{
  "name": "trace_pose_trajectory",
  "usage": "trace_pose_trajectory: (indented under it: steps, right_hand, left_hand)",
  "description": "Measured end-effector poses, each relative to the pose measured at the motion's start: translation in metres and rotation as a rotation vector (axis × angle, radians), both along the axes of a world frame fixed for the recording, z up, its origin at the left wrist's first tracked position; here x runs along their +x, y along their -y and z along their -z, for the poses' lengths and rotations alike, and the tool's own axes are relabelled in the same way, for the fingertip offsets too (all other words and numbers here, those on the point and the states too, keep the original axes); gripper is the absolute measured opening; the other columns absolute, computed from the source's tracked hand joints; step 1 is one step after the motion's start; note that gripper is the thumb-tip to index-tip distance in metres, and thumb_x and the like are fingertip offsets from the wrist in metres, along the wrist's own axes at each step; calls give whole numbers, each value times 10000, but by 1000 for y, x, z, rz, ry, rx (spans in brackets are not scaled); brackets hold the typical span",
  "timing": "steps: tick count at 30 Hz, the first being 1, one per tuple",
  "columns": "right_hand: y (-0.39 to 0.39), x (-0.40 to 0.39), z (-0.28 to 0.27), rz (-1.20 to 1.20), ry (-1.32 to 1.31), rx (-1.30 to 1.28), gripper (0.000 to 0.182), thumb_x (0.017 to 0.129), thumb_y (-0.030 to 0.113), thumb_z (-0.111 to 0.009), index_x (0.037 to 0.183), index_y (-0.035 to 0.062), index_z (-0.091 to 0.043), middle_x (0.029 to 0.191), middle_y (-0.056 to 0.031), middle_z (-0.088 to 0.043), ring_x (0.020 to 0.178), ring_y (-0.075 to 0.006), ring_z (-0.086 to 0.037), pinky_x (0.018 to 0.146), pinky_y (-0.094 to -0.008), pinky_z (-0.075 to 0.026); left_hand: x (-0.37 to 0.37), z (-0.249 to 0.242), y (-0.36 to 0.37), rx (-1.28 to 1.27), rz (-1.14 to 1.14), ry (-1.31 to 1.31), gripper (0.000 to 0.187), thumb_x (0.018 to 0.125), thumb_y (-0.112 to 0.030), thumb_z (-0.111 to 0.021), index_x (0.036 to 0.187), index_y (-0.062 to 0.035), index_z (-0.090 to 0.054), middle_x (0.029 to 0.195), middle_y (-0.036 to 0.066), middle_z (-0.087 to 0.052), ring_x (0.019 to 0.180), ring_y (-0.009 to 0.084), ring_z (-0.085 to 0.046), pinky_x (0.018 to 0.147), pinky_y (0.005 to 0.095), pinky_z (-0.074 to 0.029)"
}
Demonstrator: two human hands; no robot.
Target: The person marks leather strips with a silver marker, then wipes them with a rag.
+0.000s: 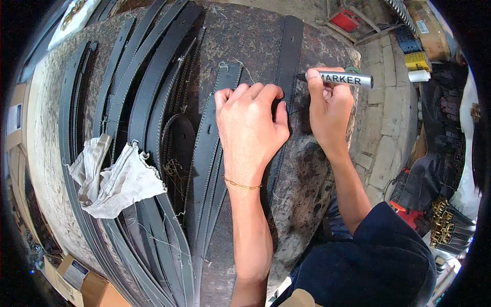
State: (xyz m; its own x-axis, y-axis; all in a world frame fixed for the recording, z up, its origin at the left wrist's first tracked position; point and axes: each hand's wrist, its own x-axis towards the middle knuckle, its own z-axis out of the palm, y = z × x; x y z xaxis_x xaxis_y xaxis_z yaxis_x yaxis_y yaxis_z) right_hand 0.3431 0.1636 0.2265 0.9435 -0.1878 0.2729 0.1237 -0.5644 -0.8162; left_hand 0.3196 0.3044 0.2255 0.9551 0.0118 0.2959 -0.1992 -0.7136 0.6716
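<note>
While stitched straps (150, 97) crowd the left of the worktop (240, 30), left hand (250, 117) curled on a dark leather strap (289, 46), grip unclear, bare surface beside it, right hand (330, 105) grasping a marker (345, 79) near the right edge.

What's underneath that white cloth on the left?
Several dark straps run beneath the white cloth, with the dark straps showing above and below it. Whatever else may lie directly under it is covered, so I can't tell.
</note>
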Motion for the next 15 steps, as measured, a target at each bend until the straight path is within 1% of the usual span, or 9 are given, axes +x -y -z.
trace_pose_trajectory:
  steps: [11,13,15]
  right_hand:
    - [1,-1,1,-14,12,62,171,951,143,-656,899,-13,-610,649,17,-520,565,-32,-423,495,-240,-362]
    - [2,-1,1,-16,-15,16,167,950,141,-655,903,-12,-607,651,15,-522,563,-33,-422,495,-239,-363]
    - [2,-1,2,-18,-43,-34,164,950,139,-653,907,-11,-604,652,13,-525,561,-33,-421,496,-239,-364]
  left_hand:
    - [-1,0,0,-20,-9,13,101,723,-114,-738,805,-109,-679,635,22,-533,657,212,-541,740,370,-366]
    - [-1,-3,0,-8,0,-41,81,734,-118,-721,791,-80,-678,761,57,-649,770,255,-610,807,401,-398]
    - [-1,-4,0,-7,-2,-40,82,732,-118,-722,791,-81,-678,760,57,-649,771,255,-611,808,402,-398]
